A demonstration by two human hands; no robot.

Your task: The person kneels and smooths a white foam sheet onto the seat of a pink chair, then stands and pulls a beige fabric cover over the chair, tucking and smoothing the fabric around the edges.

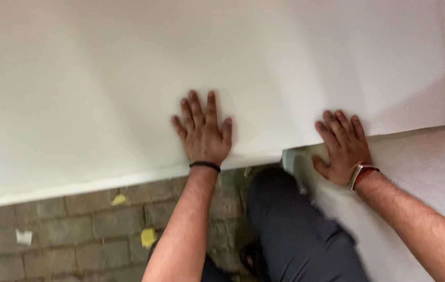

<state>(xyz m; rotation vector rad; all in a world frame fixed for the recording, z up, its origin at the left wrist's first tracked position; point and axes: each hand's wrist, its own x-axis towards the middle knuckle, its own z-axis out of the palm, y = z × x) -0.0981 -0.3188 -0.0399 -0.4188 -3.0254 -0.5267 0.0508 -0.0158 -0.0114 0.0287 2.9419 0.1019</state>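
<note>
Left hand (203, 133): no grip, palm flat and fingers spread on the white sheet (102, 94), just above the sheet's near edge; black band (204, 165) on the wrist. Right hand (343, 146): also released, lying flat at the sheet's near edge, fingertips on the sheet, heel on the grey surface (431, 156) beneath; watch (361, 173) on the wrist. Below the sheet: dark trouser leg (290, 224), brick floor (65, 235) with yellow scraps (148, 237).

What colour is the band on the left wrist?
Black: a thin band just below the left hand, seen in the head view.
</note>
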